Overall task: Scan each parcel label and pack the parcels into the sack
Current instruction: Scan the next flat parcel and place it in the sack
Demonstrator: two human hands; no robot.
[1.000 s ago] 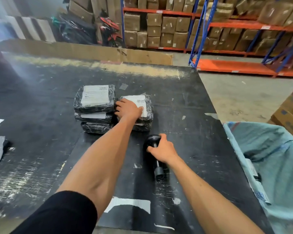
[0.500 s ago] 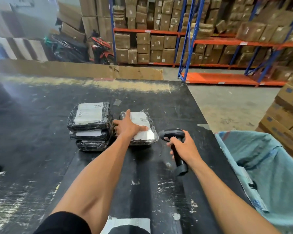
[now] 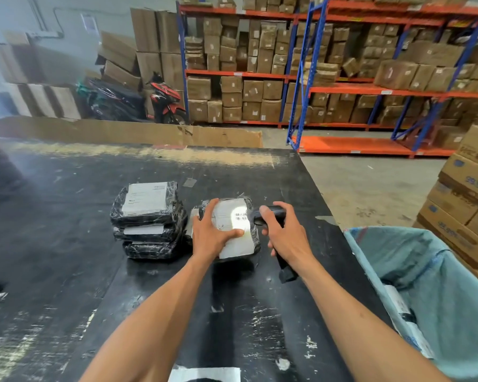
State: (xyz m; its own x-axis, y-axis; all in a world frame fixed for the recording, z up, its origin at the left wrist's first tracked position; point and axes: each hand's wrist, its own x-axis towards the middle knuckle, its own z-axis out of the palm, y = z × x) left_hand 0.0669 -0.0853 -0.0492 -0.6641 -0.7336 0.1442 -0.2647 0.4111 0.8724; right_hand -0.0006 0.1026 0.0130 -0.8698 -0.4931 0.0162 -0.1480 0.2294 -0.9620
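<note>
A black-wrapped parcel (image 3: 239, 245) with a white label lies on the black table (image 3: 66, 271). My left hand (image 3: 211, 232) grips it from the left and tilts its label up. A bright patch of light falls on the label's barcode. My right hand (image 3: 286, 232) holds a black handheld scanner (image 3: 286, 270) just right of the parcel, its head aimed at the label. A stack of three similar parcels (image 3: 148, 219) stands to the left. The open blue-green sack (image 3: 425, 293) hangs at the table's right edge, with labelled parcels inside.
A cardboard sheet (image 3: 127, 132) stands along the table's far edge. Stacked cartons (image 3: 464, 205) rise behind the sack on the right. Orange and blue shelving (image 3: 342, 86) full of boxes fills the background, with a motorbike (image 3: 164, 102) by it.
My right hand lifted the scanner off the table and brought it up to the parcel. My left hand tilted the parcel's label upward, and scanner light now falls on it.
</note>
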